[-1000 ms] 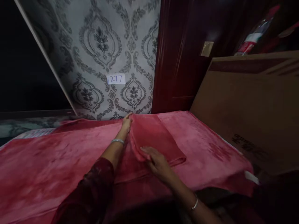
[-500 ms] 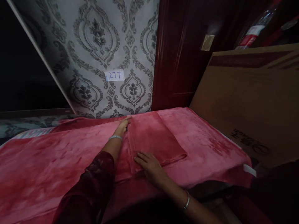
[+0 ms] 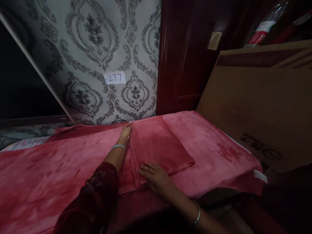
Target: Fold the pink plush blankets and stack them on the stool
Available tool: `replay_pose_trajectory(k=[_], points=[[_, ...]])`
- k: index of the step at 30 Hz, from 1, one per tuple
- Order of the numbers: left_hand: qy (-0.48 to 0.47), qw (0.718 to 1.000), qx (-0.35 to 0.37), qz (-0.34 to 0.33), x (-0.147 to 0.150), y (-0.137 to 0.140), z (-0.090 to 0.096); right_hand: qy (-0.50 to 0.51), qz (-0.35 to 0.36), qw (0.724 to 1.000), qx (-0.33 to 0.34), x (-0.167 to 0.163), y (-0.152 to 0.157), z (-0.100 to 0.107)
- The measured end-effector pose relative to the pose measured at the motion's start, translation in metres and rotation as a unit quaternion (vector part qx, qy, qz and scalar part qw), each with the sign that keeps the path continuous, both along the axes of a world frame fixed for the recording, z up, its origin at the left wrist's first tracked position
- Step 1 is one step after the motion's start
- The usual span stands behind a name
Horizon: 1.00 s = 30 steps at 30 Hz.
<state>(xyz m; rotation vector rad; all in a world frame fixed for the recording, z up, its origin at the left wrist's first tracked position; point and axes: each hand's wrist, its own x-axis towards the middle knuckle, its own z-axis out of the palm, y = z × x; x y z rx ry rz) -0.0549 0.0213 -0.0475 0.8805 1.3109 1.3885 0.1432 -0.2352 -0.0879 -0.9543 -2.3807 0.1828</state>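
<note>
Both hands flat on folded red cloth (image 3: 158, 146), L (image 3: 126, 131) far corner, R (image 3: 156, 175) near.

Your left arm stretches far forward from the lower left, in a dark red patterned sleeve pushed back to the forearm, with a silver bangle at the wrist. Your left hand (image 3: 126, 130) lies flat and palm down at the far end of the reach, fingers straight and close together, closed on nothing. Your right arm comes in from the lower right, bare, also with a thin bangle at the wrist. Your right hand (image 3: 154, 175) rests nearer to you, palm down, fingers spread and pointing left, pressing flat rather than gripping.
</note>
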Motion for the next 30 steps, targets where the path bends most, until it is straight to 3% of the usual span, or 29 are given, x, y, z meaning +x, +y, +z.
replay_pose_trajectory(k=[5,10,12,15,18,22,26,30], points=[[0.007,1.0,-0.004,0.014,-0.002,0.001,0.006,-0.016,0.013,0.999,-0.033,0.0,-0.005,0.006],[0.032,0.999,-0.006,0.033,-0.005,0.008,0.012,0.031,0.087,0.988,-0.125,0.029,0.003,0.047],[0.044,0.998,-0.002,0.042,-0.005,0.012,0.014,0.051,0.03,0.99,-0.131,0.043,0.015,0.064],[0.06,0.997,0.012,0.053,-0.002,0.02,0.014,0.022,-0.054,0.994,-0.088,0.052,0.035,0.077],[0.078,0.995,0.026,0.057,0.001,0.025,0.012,-0.049,-0.055,0.994,-0.08,0.043,0.047,0.072],[0.114,0.99,0.041,0.074,-0.001,0.025,0.006,-0.112,-0.013,0.989,-0.099,0.025,0.048,0.048],[0.149,0.985,0.031,0.076,-0.008,0.025,0.001,-0.119,0.007,0.987,-0.104,0.022,0.045,0.029],[0.148,0.988,0.006,0.042,-0.012,0.025,-0.002,-0.104,0.008,0.988,-0.11,0.026,0.041,0.028]])
